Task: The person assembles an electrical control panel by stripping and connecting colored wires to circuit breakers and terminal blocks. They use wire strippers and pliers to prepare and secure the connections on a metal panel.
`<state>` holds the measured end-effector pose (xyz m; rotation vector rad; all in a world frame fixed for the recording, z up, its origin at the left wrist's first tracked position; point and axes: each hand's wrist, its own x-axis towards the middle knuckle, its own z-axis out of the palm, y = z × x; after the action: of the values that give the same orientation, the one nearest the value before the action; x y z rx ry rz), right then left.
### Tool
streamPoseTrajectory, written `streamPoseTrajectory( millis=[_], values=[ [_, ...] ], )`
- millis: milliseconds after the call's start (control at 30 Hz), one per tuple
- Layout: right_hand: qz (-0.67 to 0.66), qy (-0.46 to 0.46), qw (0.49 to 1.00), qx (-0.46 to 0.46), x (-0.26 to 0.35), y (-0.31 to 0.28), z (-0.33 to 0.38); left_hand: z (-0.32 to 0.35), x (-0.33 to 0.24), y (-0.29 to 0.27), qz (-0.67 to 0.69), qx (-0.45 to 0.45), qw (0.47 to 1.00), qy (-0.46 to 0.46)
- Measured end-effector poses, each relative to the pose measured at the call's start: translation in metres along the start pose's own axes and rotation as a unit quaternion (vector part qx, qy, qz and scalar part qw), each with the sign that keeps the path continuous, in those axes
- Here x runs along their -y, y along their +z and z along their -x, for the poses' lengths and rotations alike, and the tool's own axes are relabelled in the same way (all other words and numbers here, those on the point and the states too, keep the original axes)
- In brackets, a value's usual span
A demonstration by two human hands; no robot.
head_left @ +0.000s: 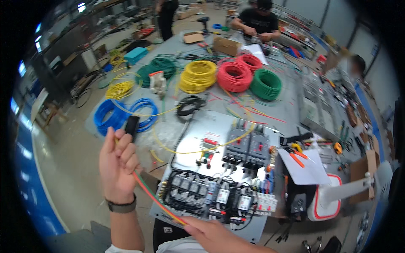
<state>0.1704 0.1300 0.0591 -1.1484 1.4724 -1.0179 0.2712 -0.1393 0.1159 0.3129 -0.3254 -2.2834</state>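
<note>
L hand (118,162) raised, fingers curled round black tool (131,125) plus upper end of wires (154,196). R hand (213,234) low at frame bottom, pinching lower end of same bundle, red/green/yellow, stretched taut btwn hands above panel (219,168). Panel lies on bench (291,109); breakers (249,147) mid-panel, wire coils (198,76) well beyond. Tip, judged: keep bundle straight w/ even tension, strands parallel, no twist; hold clear of relays (202,194) so nothing snags.
</note>
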Motion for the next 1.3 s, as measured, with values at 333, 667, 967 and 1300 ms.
streamPoseTrajectory(
  millis=[333, 667, 967, 1300],
  values=[
    [0.108, 0.043, 0.992, -0.041, 0.063, -0.028, 0.015, 0.006, -0.008, -0.021, 0.056, -0.059, 0.997, 0.014],
    [0.372, -0.03, 0.923, -0.093, 0.045, -0.054, -0.018, -0.003, -0.019, -0.057, 0.005, -0.065, 0.995, 0.08],
    [0.401, 0.017, 0.9, -0.169, 0.023, -0.096, -0.052, -0.023, 0.004, -0.112, -0.017, -0.129, 0.991, 0.027],
    [0.337, 0.051, 0.91, -0.235, -0.005, -0.099, -0.073, -0.037, 0.012, -0.151, -0.22, -0.102, 0.97, -0.023]
  ],
)
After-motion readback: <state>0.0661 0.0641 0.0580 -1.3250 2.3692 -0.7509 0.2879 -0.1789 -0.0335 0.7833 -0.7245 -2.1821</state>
